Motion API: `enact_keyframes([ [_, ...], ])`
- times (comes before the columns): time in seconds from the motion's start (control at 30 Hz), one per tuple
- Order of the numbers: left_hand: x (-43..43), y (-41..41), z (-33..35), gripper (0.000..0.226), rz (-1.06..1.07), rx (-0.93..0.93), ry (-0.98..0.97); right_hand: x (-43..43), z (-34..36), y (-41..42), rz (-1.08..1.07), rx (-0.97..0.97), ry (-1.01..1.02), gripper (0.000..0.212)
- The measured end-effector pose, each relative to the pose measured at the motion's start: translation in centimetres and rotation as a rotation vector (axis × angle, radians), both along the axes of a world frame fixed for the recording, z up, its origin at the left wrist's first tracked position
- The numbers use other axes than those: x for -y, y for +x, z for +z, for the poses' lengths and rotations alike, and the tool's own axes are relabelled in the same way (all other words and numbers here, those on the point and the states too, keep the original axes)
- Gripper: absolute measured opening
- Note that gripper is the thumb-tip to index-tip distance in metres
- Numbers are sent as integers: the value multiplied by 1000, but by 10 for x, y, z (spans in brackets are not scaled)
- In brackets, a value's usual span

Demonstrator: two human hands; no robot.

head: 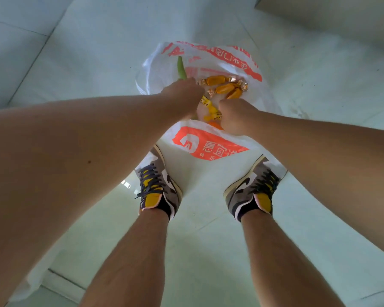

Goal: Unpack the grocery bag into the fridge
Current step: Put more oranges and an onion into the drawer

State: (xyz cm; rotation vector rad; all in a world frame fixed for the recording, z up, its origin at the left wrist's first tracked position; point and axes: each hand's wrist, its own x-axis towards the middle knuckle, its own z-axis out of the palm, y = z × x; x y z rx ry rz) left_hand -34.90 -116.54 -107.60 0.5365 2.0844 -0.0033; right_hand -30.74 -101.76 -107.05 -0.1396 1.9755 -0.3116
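Note:
A white plastic grocery bag with orange print lies open on the floor in front of my feet. Inside it are orange foil-wrapped pieces, yellow packets and a long green vegetable. My left hand reaches into the bag's left side, fingers closed around the near end of the green vegetable. My right hand is curled into a fist at the bag's near rim, seemingly pinching the plastic. A bit of something orange shows just below it. The fingertips of both hands are hidden.
Pale tiled floor surrounds the bag. My two sneakers stand just behind it, partly on the plastic. A beige edge of furniture or a wall runs along the top right. No fridge is in view.

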Motion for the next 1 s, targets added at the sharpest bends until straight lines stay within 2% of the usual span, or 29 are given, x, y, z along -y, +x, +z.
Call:
enact_keyframes([
  [0.23,10,17,-36,41,-72,1,-88,7,-44,31,-30,25,59,10],
  [0.47,19,27,-55,58,-211,-3,-141,19,-65,51,-127,44,117,47],
  [0.63,19,33,-56,61,-218,55,-159,23,-77,65,-156,78,127,85],
  [0.77,20,29,-48,77,-185,46,-131,34,-78,73,-123,121,185,104],
  [0.83,21,23,-40,83,-172,29,-98,37,-76,75,-122,111,194,98],
  [1.0,20,7,-3,91,-94,7,-55,34,-47,71,-289,-31,133,78],
])
